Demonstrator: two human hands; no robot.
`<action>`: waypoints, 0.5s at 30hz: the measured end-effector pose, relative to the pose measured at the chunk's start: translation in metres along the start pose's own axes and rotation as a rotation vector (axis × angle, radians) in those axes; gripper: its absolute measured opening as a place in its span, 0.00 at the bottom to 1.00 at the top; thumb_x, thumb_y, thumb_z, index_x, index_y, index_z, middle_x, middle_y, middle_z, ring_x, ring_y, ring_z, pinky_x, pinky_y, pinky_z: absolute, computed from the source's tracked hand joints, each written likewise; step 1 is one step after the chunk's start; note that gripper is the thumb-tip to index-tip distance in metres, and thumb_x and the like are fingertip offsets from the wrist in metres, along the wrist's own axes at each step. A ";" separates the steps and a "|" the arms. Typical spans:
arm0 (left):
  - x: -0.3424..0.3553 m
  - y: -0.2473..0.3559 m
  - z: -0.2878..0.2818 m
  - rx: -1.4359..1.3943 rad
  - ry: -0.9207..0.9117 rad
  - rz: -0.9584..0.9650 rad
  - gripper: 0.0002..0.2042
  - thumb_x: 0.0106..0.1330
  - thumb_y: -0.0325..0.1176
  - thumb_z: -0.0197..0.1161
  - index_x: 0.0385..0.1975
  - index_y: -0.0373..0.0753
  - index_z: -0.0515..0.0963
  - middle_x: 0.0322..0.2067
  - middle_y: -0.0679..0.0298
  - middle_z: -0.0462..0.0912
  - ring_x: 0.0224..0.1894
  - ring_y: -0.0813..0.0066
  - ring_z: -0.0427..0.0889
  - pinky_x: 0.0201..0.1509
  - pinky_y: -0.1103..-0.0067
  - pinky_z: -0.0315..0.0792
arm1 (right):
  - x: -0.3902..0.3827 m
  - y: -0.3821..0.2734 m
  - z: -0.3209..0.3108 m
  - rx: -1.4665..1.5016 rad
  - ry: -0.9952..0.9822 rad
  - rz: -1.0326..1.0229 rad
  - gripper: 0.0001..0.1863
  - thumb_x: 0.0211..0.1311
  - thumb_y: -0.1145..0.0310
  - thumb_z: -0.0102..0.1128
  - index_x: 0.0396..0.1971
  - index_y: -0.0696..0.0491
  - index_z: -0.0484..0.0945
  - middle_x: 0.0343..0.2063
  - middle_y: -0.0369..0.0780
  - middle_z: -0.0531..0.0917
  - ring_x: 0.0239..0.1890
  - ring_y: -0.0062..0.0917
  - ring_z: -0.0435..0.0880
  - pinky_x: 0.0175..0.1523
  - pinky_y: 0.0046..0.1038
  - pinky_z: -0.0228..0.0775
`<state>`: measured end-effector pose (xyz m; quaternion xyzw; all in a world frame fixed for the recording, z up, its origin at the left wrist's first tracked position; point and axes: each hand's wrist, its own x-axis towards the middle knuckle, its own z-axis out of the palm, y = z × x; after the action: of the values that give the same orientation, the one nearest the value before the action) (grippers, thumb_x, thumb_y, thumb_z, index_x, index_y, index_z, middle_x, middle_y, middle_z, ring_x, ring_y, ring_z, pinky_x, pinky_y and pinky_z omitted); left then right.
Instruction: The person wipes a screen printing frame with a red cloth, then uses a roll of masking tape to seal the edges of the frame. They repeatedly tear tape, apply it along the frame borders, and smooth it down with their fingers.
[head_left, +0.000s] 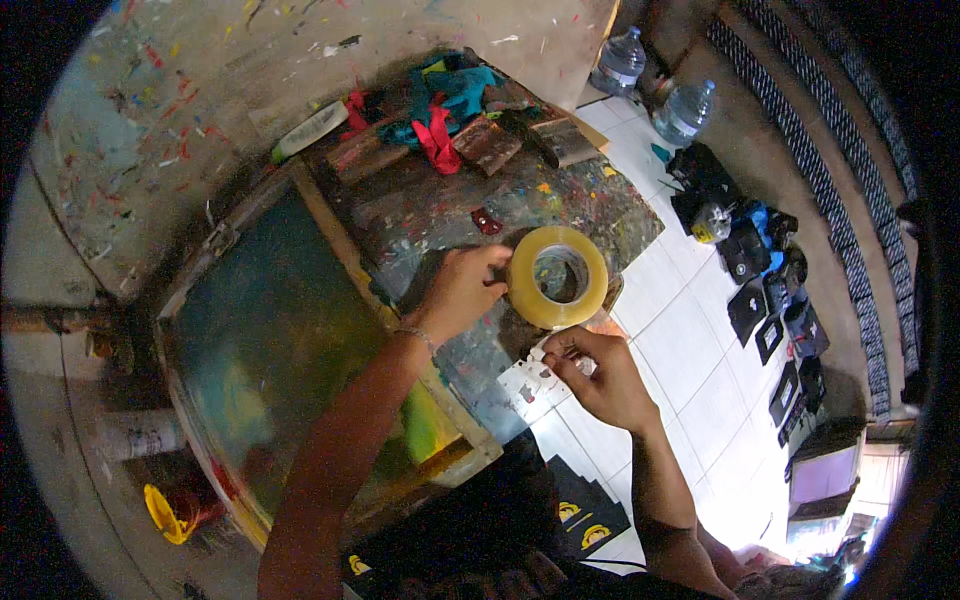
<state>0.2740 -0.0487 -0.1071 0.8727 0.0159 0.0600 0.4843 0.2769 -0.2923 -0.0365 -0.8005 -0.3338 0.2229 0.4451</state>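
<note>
A wide roll of clear yellowish packing tape (591,270) is turned with its round side and open core toward me, over the paint-stained tabletop. My left hand (462,292) grips it at its left edge, fingers curled against the rim. Just below the roll, my right hand (608,385) is closed in a pinch, thumb against fingers. Whatever lies between those fingertips is too small to make out. Left of my hands lies a wood-framed printing screen (265,325) with dark green mesh, smeared yellow near its lower corner.
Teal and red rags (455,95) and paint-crusted squeegees (488,145) lie at the table's back. Beyond the right edge is white tiled floor (685,340), with black printed pieces (748,310) and water jugs (685,110). Black printed fabric (585,510) is near my body. A yellow-rimmed container (165,515) stands lower left.
</note>
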 end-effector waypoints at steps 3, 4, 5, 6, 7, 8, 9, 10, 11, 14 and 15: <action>0.000 -0.004 -0.002 -0.017 0.029 0.007 0.14 0.54 0.23 0.71 0.41 0.35 0.83 0.35 0.57 0.86 0.27 0.70 0.82 0.35 0.75 0.77 | 0.016 0.012 -0.001 -0.263 0.187 -0.086 0.18 0.56 0.71 0.71 0.46 0.59 0.78 0.41 0.45 0.83 0.43 0.36 0.82 0.50 0.34 0.74; -0.001 -0.004 -0.003 -0.014 0.024 0.016 0.13 0.54 0.23 0.71 0.40 0.35 0.83 0.34 0.57 0.86 0.27 0.70 0.82 0.35 0.75 0.77 | 0.020 0.015 -0.001 -0.412 0.217 -0.156 0.21 0.55 0.70 0.72 0.47 0.59 0.78 0.44 0.46 0.82 0.46 0.38 0.80 0.53 0.37 0.72; 0.000 -0.006 -0.004 -0.004 0.001 0.019 0.11 0.55 0.23 0.71 0.39 0.34 0.83 0.33 0.57 0.85 0.28 0.69 0.83 0.36 0.74 0.77 | 0.027 0.020 0.000 -0.563 0.249 -0.186 0.23 0.53 0.68 0.73 0.49 0.58 0.77 0.46 0.47 0.81 0.50 0.40 0.78 0.56 0.39 0.70; 0.000 -0.006 -0.006 0.008 -0.009 0.035 0.10 0.55 0.23 0.70 0.37 0.34 0.82 0.32 0.57 0.84 0.29 0.68 0.83 0.36 0.74 0.77 | 0.031 0.024 0.000 -0.714 0.280 -0.214 0.26 0.52 0.66 0.74 0.50 0.58 0.76 0.49 0.47 0.80 0.54 0.42 0.75 0.59 0.41 0.67; 0.001 -0.007 -0.006 0.011 -0.018 0.056 0.09 0.56 0.22 0.69 0.37 0.33 0.82 0.31 0.55 0.83 0.30 0.64 0.83 0.37 0.71 0.76 | 0.036 0.028 -0.001 -0.745 0.209 -0.172 0.32 0.49 0.60 0.75 0.53 0.56 0.75 0.53 0.46 0.77 0.60 0.43 0.69 0.64 0.46 0.58; 0.002 -0.007 -0.007 0.019 -0.009 0.092 0.09 0.56 0.22 0.68 0.36 0.33 0.81 0.30 0.54 0.82 0.31 0.59 0.83 0.38 0.68 0.76 | 0.038 0.031 -0.001 -0.767 0.177 -0.149 0.31 0.50 0.59 0.75 0.53 0.56 0.75 0.53 0.46 0.78 0.60 0.42 0.70 0.65 0.46 0.57; 0.002 -0.007 -0.007 0.028 0.003 0.129 0.08 0.56 0.21 0.67 0.36 0.32 0.80 0.29 0.53 0.81 0.33 0.54 0.83 0.39 0.65 0.75 | 0.041 0.033 -0.001 -0.794 0.143 -0.145 0.31 0.50 0.58 0.75 0.53 0.56 0.75 0.53 0.45 0.78 0.60 0.41 0.70 0.65 0.46 0.56; 0.003 -0.009 -0.007 0.024 0.013 0.160 0.07 0.57 0.21 0.66 0.35 0.31 0.79 0.30 0.53 0.80 0.34 0.53 0.82 0.40 0.65 0.75 | 0.043 0.035 -0.001 -0.820 0.127 -0.159 0.31 0.50 0.57 0.74 0.53 0.56 0.76 0.52 0.45 0.78 0.60 0.40 0.71 0.65 0.47 0.55; 0.003 -0.008 -0.008 0.021 0.024 0.189 0.06 0.58 0.21 0.65 0.34 0.31 0.78 0.30 0.53 0.80 0.35 0.51 0.81 0.41 0.65 0.74 | 0.044 0.035 -0.002 -0.845 0.065 -0.137 0.31 0.51 0.56 0.74 0.53 0.56 0.76 0.53 0.44 0.78 0.60 0.39 0.71 0.65 0.47 0.54; 0.006 -0.005 -0.007 0.042 0.066 0.313 0.04 0.60 0.20 0.62 0.32 0.31 0.75 0.32 0.52 0.78 0.39 0.48 0.78 0.43 0.65 0.73 | 0.046 0.034 -0.006 -0.911 -0.014 -0.143 0.30 0.52 0.54 0.73 0.51 0.56 0.78 0.53 0.44 0.78 0.59 0.37 0.71 0.65 0.47 0.53; 0.006 -0.002 -0.006 0.060 0.069 0.340 0.04 0.61 0.20 0.61 0.32 0.31 0.73 0.32 0.52 0.77 0.40 0.48 0.78 0.44 0.65 0.73 | 0.045 0.033 -0.008 -0.929 -0.017 -0.162 0.29 0.52 0.53 0.73 0.50 0.56 0.79 0.54 0.44 0.78 0.59 0.37 0.72 0.64 0.47 0.53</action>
<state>0.2793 -0.0415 -0.1050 0.8743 -0.1134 0.1704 0.4401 0.3236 -0.2760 -0.0632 -0.8844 -0.4633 0.0211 0.0529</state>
